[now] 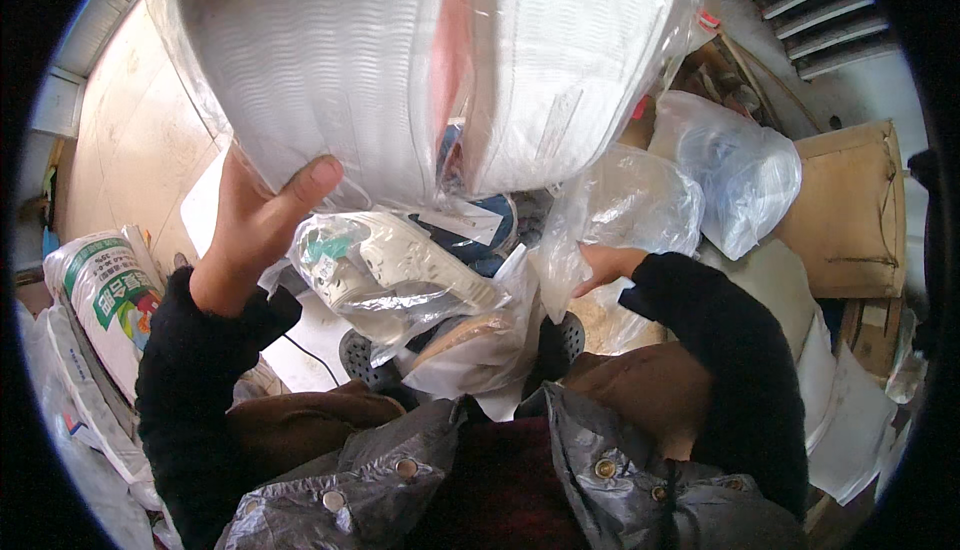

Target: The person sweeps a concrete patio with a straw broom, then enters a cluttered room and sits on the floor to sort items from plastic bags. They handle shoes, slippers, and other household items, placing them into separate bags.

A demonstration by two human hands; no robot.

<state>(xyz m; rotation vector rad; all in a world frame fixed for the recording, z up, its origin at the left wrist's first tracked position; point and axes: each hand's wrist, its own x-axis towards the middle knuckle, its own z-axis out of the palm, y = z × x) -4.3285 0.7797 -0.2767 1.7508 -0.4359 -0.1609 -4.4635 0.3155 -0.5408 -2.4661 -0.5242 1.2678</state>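
Close to my face is a pair of white shoes or slippers (322,92) in clear plastic, their wavy-ribbed undersides facing me and pink showing between them. My left hand (266,224) grips the lower left edge of this package, thumb on top. Lower down on the right, my right hand (609,265) holds the gathered end of a clear plastic bag (626,194); its fingertips are partly hidden. Between my hands lie cream perforated clogs (405,250) in clear wrapping. Behind them is a dark blue shoe (480,231) with a white tag.
A tan-soled item (457,344) in white wrapping lies by my grey clogs (364,355). At right are a stuffed translucent bag (727,164) and a cardboard box (847,212). A printed white sack (112,295) stands at left. A slatted metal rack (810,6) is at upper right.
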